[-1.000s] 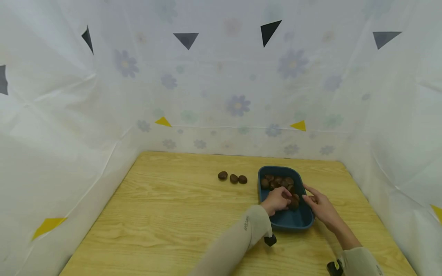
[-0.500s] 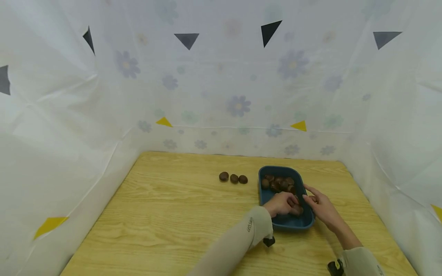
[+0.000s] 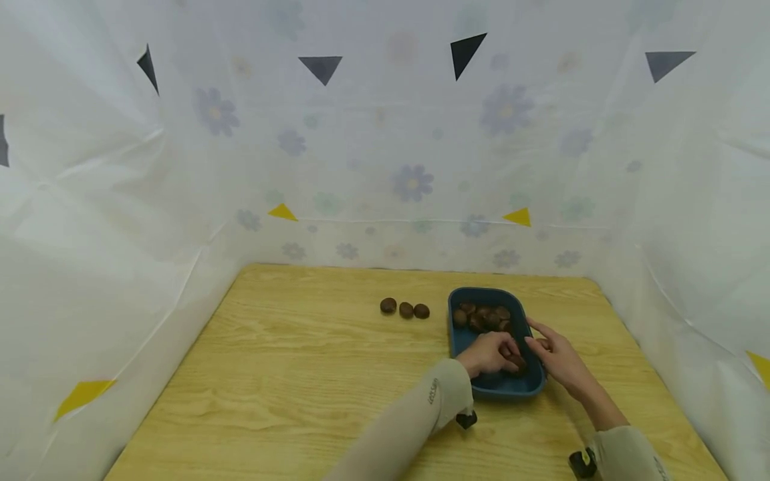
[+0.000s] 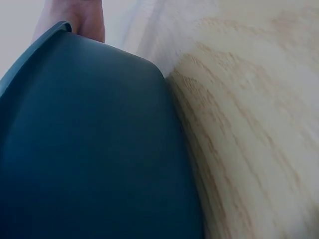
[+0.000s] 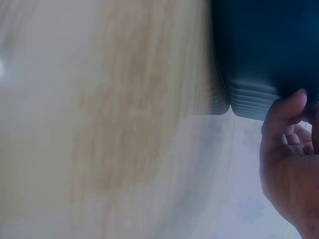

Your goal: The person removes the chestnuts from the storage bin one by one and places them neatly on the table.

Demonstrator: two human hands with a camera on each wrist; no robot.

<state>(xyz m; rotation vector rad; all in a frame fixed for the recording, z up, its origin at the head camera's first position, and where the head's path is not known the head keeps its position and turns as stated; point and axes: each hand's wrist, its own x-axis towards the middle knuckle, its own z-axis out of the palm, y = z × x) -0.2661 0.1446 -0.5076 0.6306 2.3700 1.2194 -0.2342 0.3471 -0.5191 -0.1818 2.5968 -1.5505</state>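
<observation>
Left hand (image 3: pixel 490 353) inside blue bin (image 3: pixel 511 395): fingers curled round chestnut (image 3: pixel 517 364), nearest hand, toward bin's right | Right hand (image 3: pixel 559 366) outside bin's right: loosely parted, touching rim

One tabletop (image 3: pixel 289 374), one container (image 3: pixel 508 393), one left hand (image 3: pixel 490 353), one right hand (image 3: pixel 562 366), three loose chestnuts (image 3: pixel 388 306), more chestnuts (image 3: pixel 478 322) inside the container too overlapped to count, four yellow patches (image 3: pixel 520 217), five dark patches (image 3: pixel 466 55)

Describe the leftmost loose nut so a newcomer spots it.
In the head view, find the blue tray on the wooden table. Left of it, three brown nuts lie in a row; the target nut is the one farthest from the tray.
</observation>
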